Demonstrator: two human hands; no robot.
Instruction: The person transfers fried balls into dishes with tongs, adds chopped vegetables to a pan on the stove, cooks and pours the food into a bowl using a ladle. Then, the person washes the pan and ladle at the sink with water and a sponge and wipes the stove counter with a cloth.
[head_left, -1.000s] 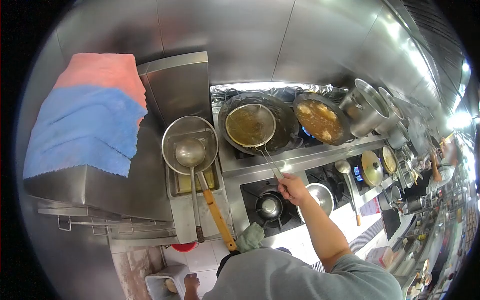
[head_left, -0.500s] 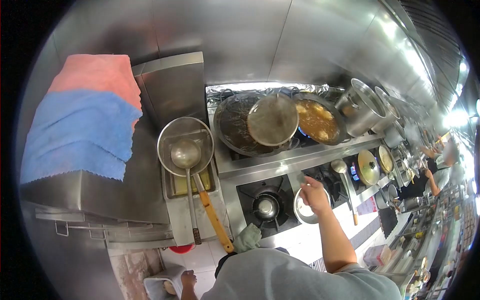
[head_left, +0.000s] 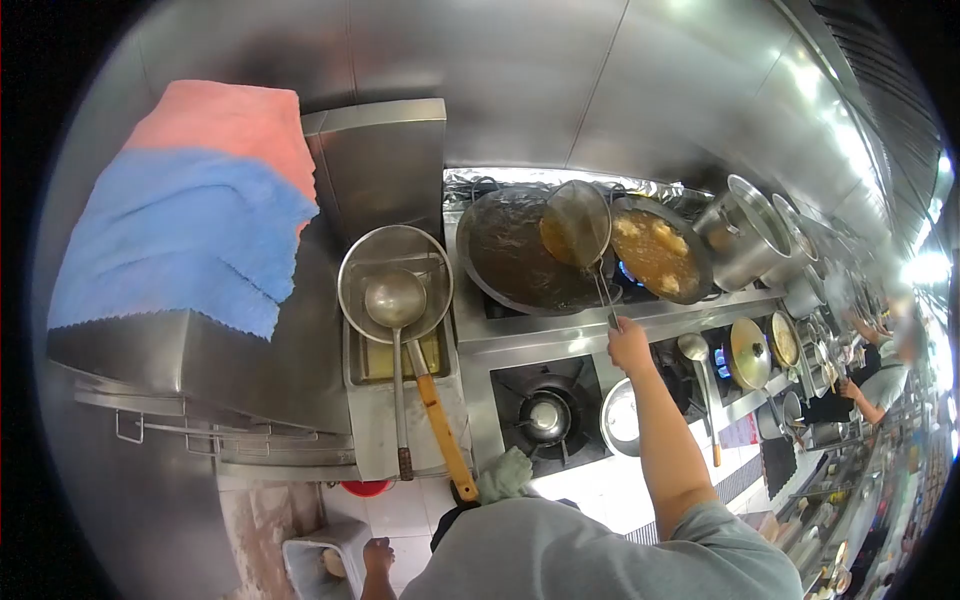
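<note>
My right hand [head_left: 629, 345] is closed round the handle of a mesh strainer [head_left: 577, 223]. The strainer's bowl is tilted over the right part of a large wok [head_left: 510, 250] of dark liquid, near the second wok. That second wok [head_left: 657, 250] holds brown bubbling liquid with pale golden pieces, and a blue flame shows under it. My left hand [head_left: 378, 554] hangs low beside a pale bin, its fingers curled in; what it holds, if anything, is hidden.
A ladle [head_left: 395, 299] rests in another strainer [head_left: 350, 270] over an oil tray. Steel pots [head_left: 742, 228] stand right of the woks. In front are a bare burner [head_left: 546, 416], a metal bowl [head_left: 622, 420] and a lidded pan [head_left: 748, 353]. Another person [head_left: 882, 385] works far right.
The strainer has been lifted from the left wok, moved right and tipped steeply. My right hand has moved with it. The whole view has shifted slightly.
</note>
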